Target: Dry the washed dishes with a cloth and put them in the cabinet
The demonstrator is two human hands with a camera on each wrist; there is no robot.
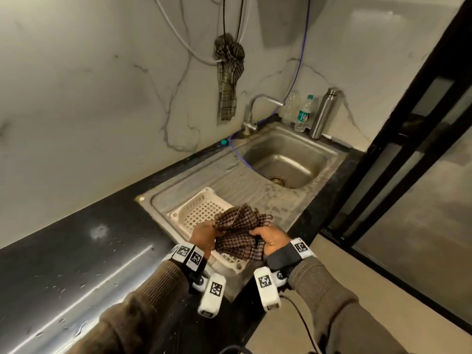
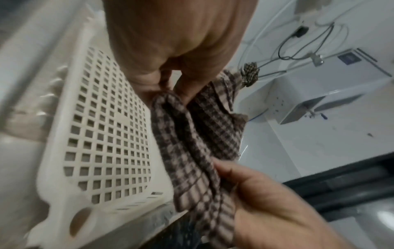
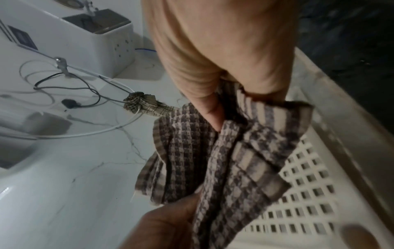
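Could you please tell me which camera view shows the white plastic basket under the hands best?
The left wrist view: the basket shows most of its perforated floor, a wall and a handle hole. The head view has the cloth covering its middle. The right wrist view catches only a blurred corner.

No words, brand names or numbers can be read anywhere. The plastic water bottle (image 1: 304, 113) beside the sink carries a green and white label, but its print is too small to make out. A dark blue label (image 2: 349, 58) on the white wall-mounted appliance is blurred beyond reading. The white wrist bands and camera housings (image 1: 212, 295) bear black-and-white square marker codes, not letters.
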